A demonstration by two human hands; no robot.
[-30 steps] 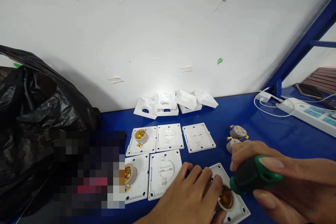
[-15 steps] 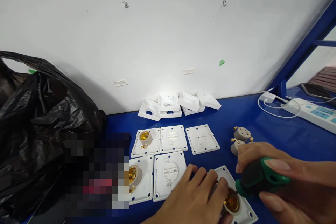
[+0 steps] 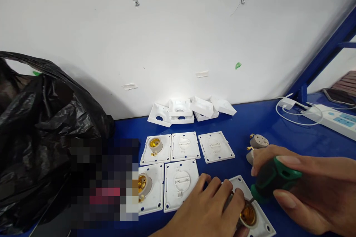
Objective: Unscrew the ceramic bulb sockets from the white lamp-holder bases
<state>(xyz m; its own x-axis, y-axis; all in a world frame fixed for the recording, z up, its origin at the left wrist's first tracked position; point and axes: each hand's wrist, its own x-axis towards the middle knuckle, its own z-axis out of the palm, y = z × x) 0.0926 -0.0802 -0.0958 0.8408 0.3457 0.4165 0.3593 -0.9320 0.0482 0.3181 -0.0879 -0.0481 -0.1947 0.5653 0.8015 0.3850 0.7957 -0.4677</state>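
Note:
In the head view my right hand (image 3: 314, 189) grips a green and black screwdriver (image 3: 274, 177) by its handle. The screwdriver's short shaft reaches down to the brass-lined lamp socket (image 3: 248, 215) at the lower right. That socket sits on a white square base plate (image 3: 263, 219). My left hand (image 3: 208, 207) has its fingers curled over the socket's left side and holds it against the plate. Part of the socket and plate is hidden under this hand. Two loose sockets (image 3: 259, 140) lie just beyond my right hand, one partly covered by it.
White plates (image 3: 216, 147) lie in rows on the blue table, two of them carrying sockets (image 3: 155, 144). White square covers (image 3: 180, 111) lean along the wall. A black plastic bag (image 3: 55, 103) stands at left, a power strip (image 3: 333, 118) at right. One patch is pixelated.
The whole view has shifted slightly. The screwdriver handle has turned and tilted a little in my right hand. My left hand keeps its hold on the socket.

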